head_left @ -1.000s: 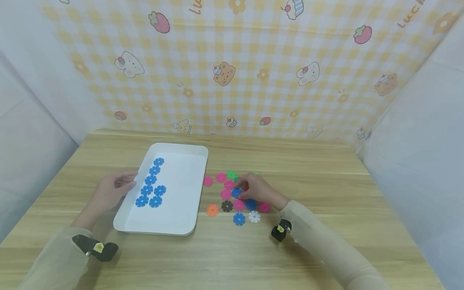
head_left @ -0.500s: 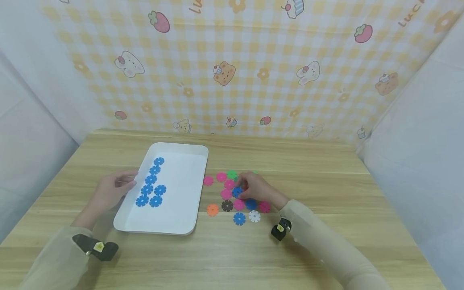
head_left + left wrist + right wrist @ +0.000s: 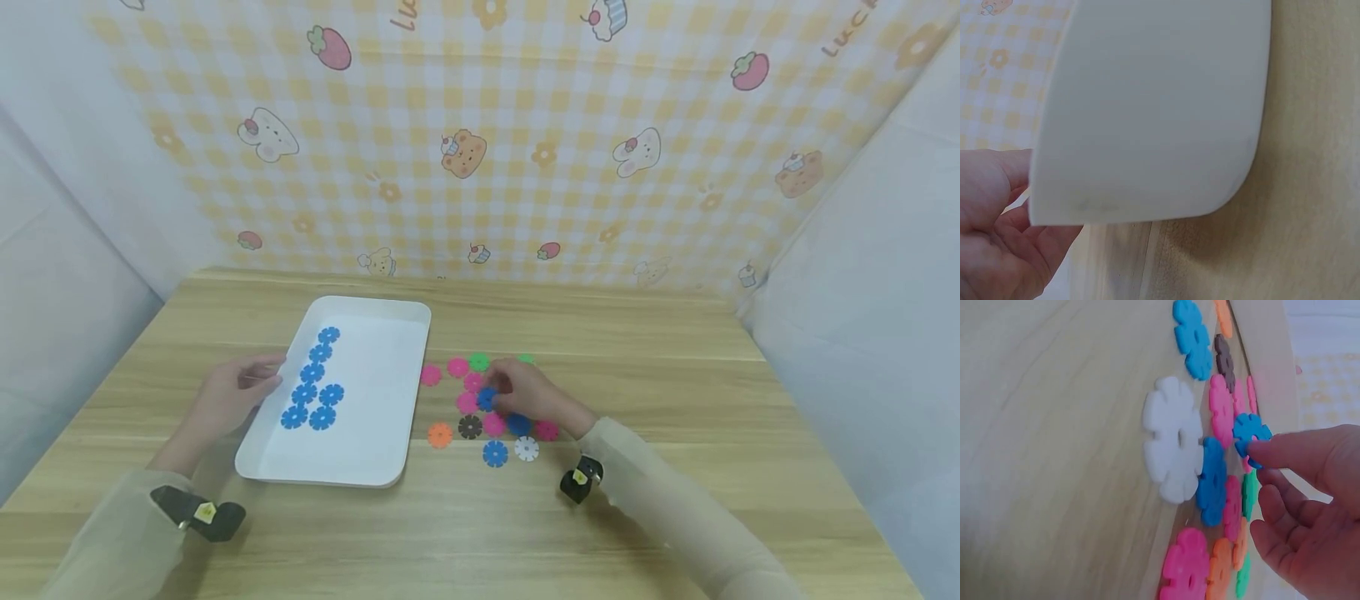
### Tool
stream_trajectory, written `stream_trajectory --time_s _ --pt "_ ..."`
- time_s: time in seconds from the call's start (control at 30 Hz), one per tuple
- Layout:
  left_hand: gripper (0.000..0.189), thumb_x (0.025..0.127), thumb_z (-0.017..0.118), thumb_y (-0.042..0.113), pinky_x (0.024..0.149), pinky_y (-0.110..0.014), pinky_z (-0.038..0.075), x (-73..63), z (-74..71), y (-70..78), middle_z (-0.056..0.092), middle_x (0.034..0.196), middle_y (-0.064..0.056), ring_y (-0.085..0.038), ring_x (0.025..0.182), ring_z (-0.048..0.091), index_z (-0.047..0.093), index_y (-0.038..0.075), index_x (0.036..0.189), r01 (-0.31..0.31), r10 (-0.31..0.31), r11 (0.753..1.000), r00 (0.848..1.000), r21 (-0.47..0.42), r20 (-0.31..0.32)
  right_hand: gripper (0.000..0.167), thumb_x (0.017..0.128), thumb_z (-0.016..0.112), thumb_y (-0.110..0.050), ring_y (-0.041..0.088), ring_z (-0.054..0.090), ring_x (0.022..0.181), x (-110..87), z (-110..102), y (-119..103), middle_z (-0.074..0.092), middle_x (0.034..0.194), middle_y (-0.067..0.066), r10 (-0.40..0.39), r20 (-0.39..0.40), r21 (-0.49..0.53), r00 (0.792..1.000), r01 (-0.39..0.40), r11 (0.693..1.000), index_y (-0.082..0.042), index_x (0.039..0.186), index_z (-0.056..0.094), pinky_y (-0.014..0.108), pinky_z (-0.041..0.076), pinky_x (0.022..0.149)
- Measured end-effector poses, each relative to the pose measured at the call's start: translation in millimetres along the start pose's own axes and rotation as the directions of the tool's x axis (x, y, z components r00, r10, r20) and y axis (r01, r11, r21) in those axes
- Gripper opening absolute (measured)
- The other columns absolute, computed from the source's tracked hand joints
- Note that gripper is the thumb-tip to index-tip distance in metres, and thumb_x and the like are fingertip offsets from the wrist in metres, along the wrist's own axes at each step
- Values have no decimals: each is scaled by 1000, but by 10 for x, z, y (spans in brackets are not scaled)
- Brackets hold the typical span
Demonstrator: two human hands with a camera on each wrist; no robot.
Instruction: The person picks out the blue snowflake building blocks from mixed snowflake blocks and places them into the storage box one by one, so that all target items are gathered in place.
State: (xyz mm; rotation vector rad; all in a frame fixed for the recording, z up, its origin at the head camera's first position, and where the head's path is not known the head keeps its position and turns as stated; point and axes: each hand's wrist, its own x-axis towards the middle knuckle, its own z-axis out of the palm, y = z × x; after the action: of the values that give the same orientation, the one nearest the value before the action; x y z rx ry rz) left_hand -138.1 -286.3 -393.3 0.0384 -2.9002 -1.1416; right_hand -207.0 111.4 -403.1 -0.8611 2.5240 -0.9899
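Note:
Between thumb and fingers my right hand (image 3: 528, 390) pinches a blue snowflake disc (image 3: 1252, 432), tilted up off the table in the right wrist view. Around it lie loose discs: pink ones, a white disc (image 3: 527, 448), a brown disc (image 3: 470, 427), an orange disc (image 3: 440, 435) and further blue ones, among them a blue disc (image 3: 495, 453) at the near side. My left hand (image 3: 228, 396) grips the left rim of a white tray (image 3: 375, 450). Inside the tray several blue discs (image 3: 312, 372) form a column on the left, with two more beside its lower end.
The tray stands left of the loose discs on a wooden table (image 3: 480, 533). A yellow checked cloth (image 3: 480, 100) hangs behind the table's far edge. Green discs (image 3: 478, 362) lie at the far side of the loose group, partly behind my right hand.
The blue disc in my right hand has risen off the table and shifted slightly left. My left hand and the tray have stayed in place.

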Motion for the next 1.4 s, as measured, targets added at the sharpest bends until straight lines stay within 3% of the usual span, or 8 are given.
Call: stream_trajectory --time_s 0.13,0.4,0.63,0.9,1.17,1.4 --pt "41 93 54 17 76 -48 51 -1 -1 11 55 110 -28 -43 99 54 48 -2 129 -2 2 1000 1000 -3 3 16 84 58 5 13 55 79 -2 0 -22 61 87 4 -17 -21 -14 1000 17 1000 -4 96 65 25 48 71" --pt "41 94 53 18 76 -48 51 -10 -5 34 54 112 -28 -43 100 53 47 -2 129 12 -12 1000 1000 -16 10 16 89 56 0 11 57 80 7 -18 -131 64 90 2 -46 -42 24 998 47 999 -3 99 67 23 49 72" --pt "42 94 52 19 77 -50 50 -16 -16 28 54 112 -29 -44 101 53 46 -2 130 18 -18 1000 1000 -15 13 14 88 58 -2 10 57 82 127 16 -435 64 91 2 -116 -61 38 991 119 992 -3 98 68 19 48 73" --pt "41 93 53 19 74 -48 51 -6 -8 -3 56 110 -27 -42 99 54 48 -1 129 0 0 1000 1000 -8 -2 15 88 58 0 10 57 83 439 113 -866 65 94 5 -183 -67 127 981 191 973 -2 98 68 16 47 73" --pt "40 93 54 19 73 -45 52 -6 4 -7 56 109 -26 -42 98 55 49 -1 128 -13 13 1000 1000 -13 -6 16 88 59 -2 7 54 80 797 305 -1187 62 87 1 -114 -170 96 979 131 987 -5 99 70 12 45 70" --pt "40 93 54 17 74 -45 52 -12 -8 18 56 108 -27 -42 98 55 49 -2 127 -9 9 1000 1000 -24 -8 15 88 60 -4 4 56 77 1118 479 -1321 67 95 -1 -23 -222 179 975 64 982 -7 97 72 12 46 62"
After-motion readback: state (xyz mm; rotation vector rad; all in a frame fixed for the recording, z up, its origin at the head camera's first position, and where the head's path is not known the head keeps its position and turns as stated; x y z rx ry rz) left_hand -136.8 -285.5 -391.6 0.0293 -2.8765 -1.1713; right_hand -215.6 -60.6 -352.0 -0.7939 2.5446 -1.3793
